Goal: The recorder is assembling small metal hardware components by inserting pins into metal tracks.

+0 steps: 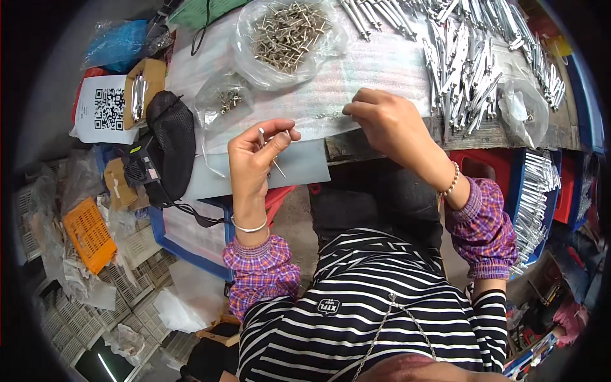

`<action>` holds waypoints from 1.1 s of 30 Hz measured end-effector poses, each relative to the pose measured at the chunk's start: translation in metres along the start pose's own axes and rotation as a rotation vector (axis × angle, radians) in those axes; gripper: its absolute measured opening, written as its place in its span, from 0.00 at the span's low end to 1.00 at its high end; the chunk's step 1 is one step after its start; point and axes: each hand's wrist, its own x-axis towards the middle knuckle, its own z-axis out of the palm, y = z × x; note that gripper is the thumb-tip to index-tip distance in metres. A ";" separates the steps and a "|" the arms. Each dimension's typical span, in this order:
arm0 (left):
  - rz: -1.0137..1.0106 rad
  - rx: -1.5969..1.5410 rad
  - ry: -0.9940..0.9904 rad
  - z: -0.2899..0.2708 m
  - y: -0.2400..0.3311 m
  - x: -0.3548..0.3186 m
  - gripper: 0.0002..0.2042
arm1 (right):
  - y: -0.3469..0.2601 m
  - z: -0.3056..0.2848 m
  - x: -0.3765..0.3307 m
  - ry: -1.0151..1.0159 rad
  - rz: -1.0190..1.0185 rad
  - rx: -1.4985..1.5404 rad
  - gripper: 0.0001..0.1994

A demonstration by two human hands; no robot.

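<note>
My left hand [254,156] is closed over the table's near edge, pinching thin metal pins [278,167]; one shank sticks out below the fingers and a head shows above them. My right hand [387,121] hovers to the right with thumb and fingertips pressed together. Whatever they hold, if anything, is too small to make out. Just left of those fingertips lie a few tiny shiny parts [328,116] on the white sheet [375,73]. Beyond my left hand, a small clear bag [213,102] holds a few pins, and a larger plastic bag [340,38] is heaped with similar headed pins.
Long silver metal strips [461,70] are piled at the right. A clear bag [531,118] lies beside them. Blue bins [533,207] of metal parts stand lower right. A black mesh pouch [175,143], a cardboard box [147,73] and a printed code card [102,108] sit left.
</note>
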 end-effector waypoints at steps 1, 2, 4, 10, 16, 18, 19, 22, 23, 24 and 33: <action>-0.002 -0.006 -0.001 -0.001 -0.002 -0.001 0.09 | 0.000 0.003 0.003 -0.003 -0.007 -0.018 0.08; -0.002 0.001 0.007 -0.002 -0.004 -0.003 0.09 | -0.001 0.006 0.008 -0.007 -0.004 -0.021 0.08; -0.002 0.007 0.014 -0.004 -0.006 -0.005 0.09 | -0.003 0.014 0.018 -0.004 -0.056 -0.022 0.07; -0.027 -0.038 0.022 -0.007 -0.011 -0.008 0.08 | -0.012 0.041 0.038 -0.037 -0.141 -0.083 0.01; 0.031 -0.048 0.028 -0.006 -0.012 -0.011 0.08 | -0.011 0.043 0.035 -0.067 -0.178 -0.156 0.01; 0.031 -0.042 0.029 -0.005 -0.012 -0.011 0.08 | -0.010 0.045 0.035 -0.045 -0.194 -0.157 0.01; 0.027 -0.043 0.027 -0.004 -0.012 -0.012 0.08 | -0.011 0.045 0.035 -0.042 -0.197 -0.153 0.01; 0.013 -0.031 0.027 -0.004 -0.011 -0.013 0.08 | -0.014 0.039 0.034 0.002 -0.181 -0.070 0.02; 0.006 -0.036 0.018 -0.003 -0.011 -0.014 0.08 | -0.014 0.036 0.033 0.000 -0.159 -0.011 0.02; 0.005 -0.034 0.015 -0.001 -0.011 -0.014 0.08 | -0.014 0.032 0.032 -0.002 -0.136 0.047 0.03; -0.028 -0.001 -0.012 0.036 0.000 -0.015 0.07 | -0.023 -0.019 -0.020 -0.079 0.718 1.340 0.07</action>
